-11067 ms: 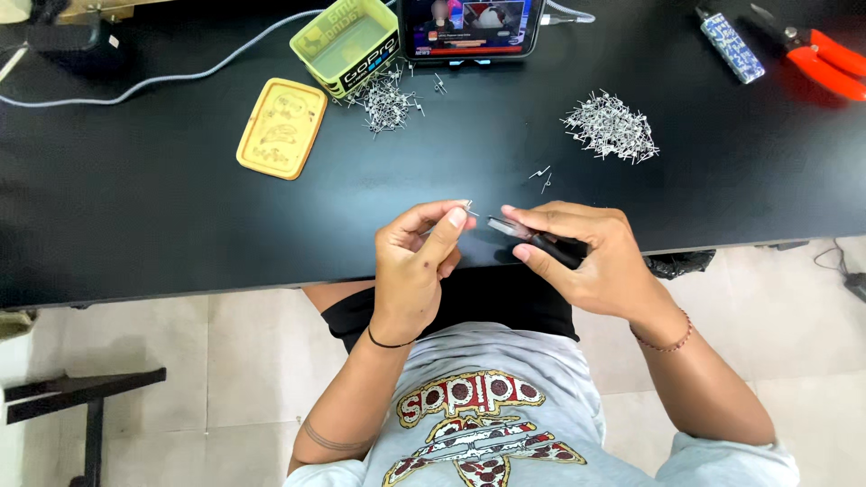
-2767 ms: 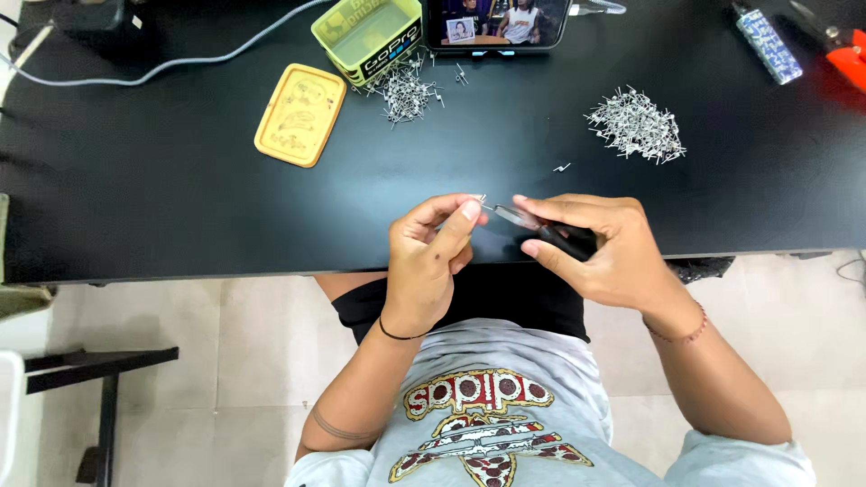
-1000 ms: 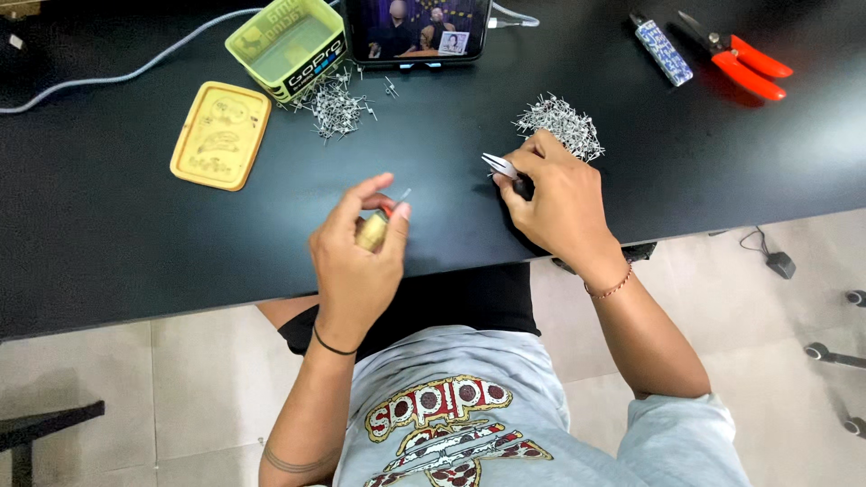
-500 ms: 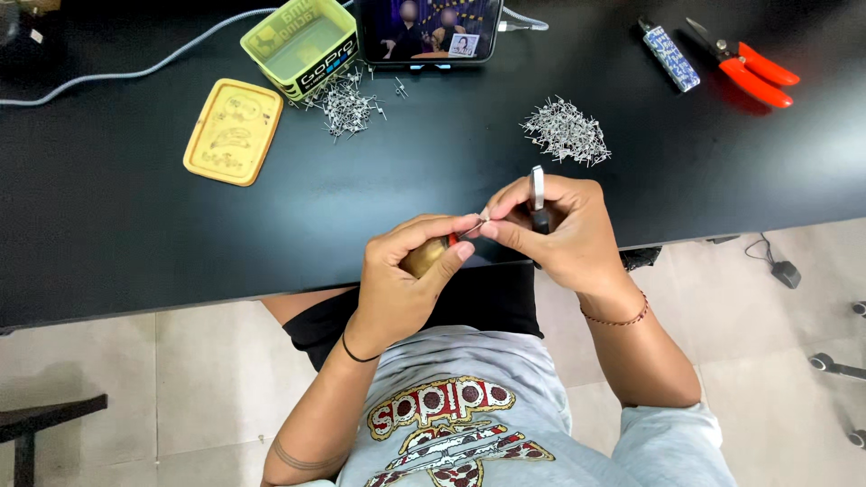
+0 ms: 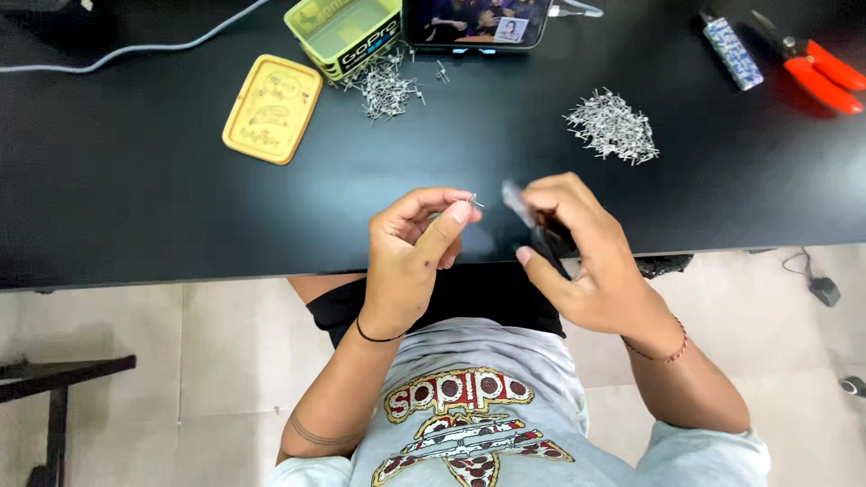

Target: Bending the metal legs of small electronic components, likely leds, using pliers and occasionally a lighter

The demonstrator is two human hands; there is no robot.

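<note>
My left hand (image 5: 415,243) pinches a tiny metal piece (image 5: 472,200) between thumb and forefinger, just above the front edge of the black table (image 5: 135,207). My right hand (image 5: 577,252) is closed around a small dark hand tool (image 5: 532,225) whose silvery tip points toward that piece, a short gap apart. The tool's tip is blurred. Both hands hover over the table's near edge, in front of my lap.
A pile of small metal pieces (image 5: 613,126) lies at right, another pile (image 5: 383,86) beside an open green tin (image 5: 343,34). A yellow tin lid (image 5: 272,108), a phone (image 5: 476,20), a grey cable (image 5: 135,50), a patterned lighter (image 5: 732,52) and red-handled cutters (image 5: 816,77) lie farther back.
Since a second ago my right hand came back from the right pile to the left hand. The tool has tilted from upright to point at the pinched piece.
</note>
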